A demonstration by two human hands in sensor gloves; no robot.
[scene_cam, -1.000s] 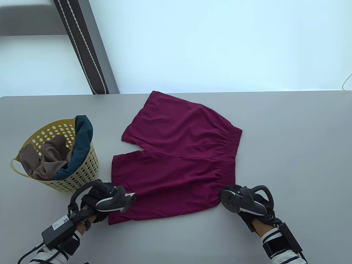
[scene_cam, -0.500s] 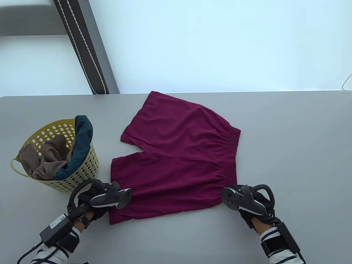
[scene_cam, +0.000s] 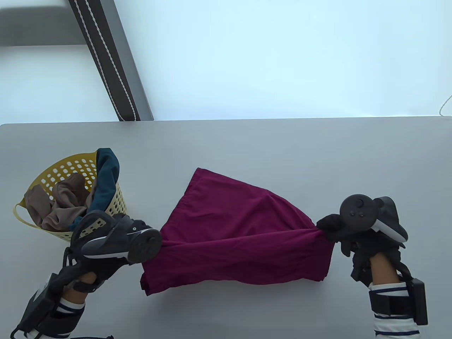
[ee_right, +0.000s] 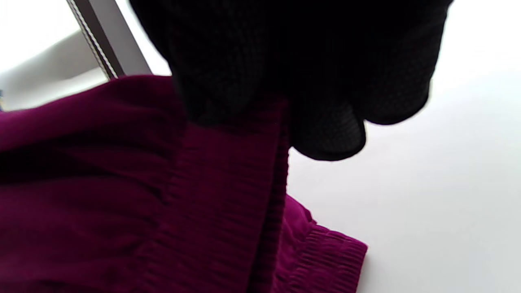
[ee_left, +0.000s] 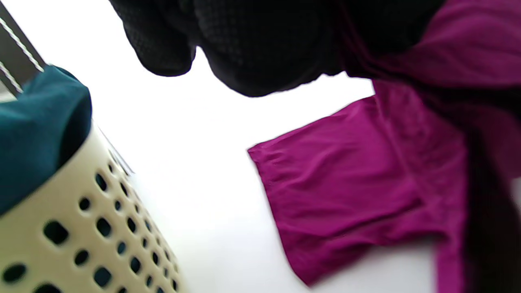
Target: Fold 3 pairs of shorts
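Note:
Maroon shorts [scene_cam: 240,236] hang stretched between both hands above the grey table [scene_cam: 317,155], their lower part still draping onto it. My left hand [scene_cam: 141,243] pinches the leg-hem end at the left; its gloved fingers [ee_left: 252,49] curl round the cloth [ee_left: 358,179] in the left wrist view. At the right, my right hand [scene_cam: 326,227] grips the elastic waistband end; the ribbed waistband [ee_right: 220,195] runs down from the dark fingers [ee_right: 309,61] in the right wrist view.
A yellow perforated basket [scene_cam: 109,212] stands at the left, close behind my left hand, holding teal [scene_cam: 106,176] and brown [scene_cam: 60,204] garments. The basket wall [ee_left: 73,228] fills the left wrist view's lower left. A dark striped band [scene_cam: 106,60] crosses beyond the far table edge.
Both hands have taken hold of the near edge of the flat shorts and lifted it. The shorts came off the far table area and toward me, folding over on themselves.

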